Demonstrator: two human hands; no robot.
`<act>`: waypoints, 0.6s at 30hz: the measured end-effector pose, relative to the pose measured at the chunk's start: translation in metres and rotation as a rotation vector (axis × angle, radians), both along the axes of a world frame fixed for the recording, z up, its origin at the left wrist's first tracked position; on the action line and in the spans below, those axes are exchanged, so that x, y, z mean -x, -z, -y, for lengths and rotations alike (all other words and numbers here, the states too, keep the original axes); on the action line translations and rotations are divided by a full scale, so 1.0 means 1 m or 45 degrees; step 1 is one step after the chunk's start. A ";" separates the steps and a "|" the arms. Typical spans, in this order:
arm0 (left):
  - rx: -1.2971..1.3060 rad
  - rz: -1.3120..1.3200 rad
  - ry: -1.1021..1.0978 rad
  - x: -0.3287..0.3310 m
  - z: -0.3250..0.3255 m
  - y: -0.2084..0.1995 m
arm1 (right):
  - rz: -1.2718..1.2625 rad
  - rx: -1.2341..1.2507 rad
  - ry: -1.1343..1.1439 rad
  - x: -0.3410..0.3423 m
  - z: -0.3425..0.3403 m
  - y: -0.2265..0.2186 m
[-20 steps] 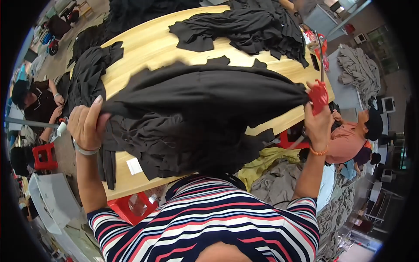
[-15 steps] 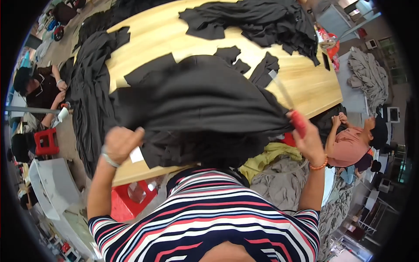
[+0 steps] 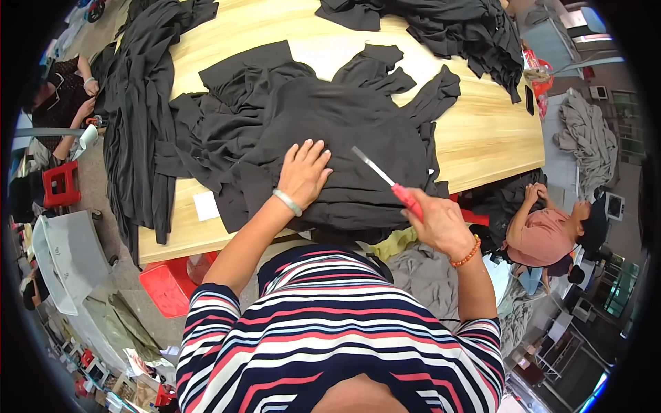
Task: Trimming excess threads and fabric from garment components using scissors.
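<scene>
A black garment lies spread over the near part of the wooden table, its folds bunched toward the left and along the near edge. My left hand rests flat on the cloth, fingers stretched out and palm down. In my right hand is a red-handled tool with a slim metal shaft, its tip pointing up and left over the garment. I cannot tell the tool's exact kind. The fingers of that hand wrap round its handle, near the garment's right near corner.
More black garments hang over the table's left side, and others lie at the far right. A white paper slip sits left of the garment. Co-workers are at both sides. Red stools stand at the left.
The garment, lifted and billowing before, has come down flat on the table. My left hand has moved right and onto it. My right hand has drawn slightly left and nearer with the tool.
</scene>
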State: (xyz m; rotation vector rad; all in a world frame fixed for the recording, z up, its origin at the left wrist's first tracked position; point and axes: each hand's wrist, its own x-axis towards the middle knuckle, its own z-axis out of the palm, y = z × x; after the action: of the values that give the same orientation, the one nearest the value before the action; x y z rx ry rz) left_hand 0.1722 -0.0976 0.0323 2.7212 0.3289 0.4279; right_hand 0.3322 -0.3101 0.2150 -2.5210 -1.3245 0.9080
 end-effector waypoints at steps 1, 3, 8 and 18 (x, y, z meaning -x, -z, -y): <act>0.003 0.009 -0.007 0.002 0.002 0.007 | -0.009 0.172 -0.077 0.003 -0.005 -0.003; 0.023 -0.013 -0.084 0.009 0.004 0.013 | 0.018 0.181 -0.164 0.010 -0.006 -0.002; 0.085 0.019 -0.205 0.041 -0.006 0.012 | -0.087 0.089 -0.402 0.024 -0.033 0.002; 0.256 0.088 -0.532 0.095 -0.038 0.012 | -0.199 -0.086 -0.512 0.048 -0.068 0.023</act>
State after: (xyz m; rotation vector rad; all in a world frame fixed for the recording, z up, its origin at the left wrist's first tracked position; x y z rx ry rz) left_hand 0.0774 -0.0592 0.0207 2.4297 0.8781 0.5636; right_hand 0.2839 -0.2422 0.1921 -2.1188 -1.8082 1.0828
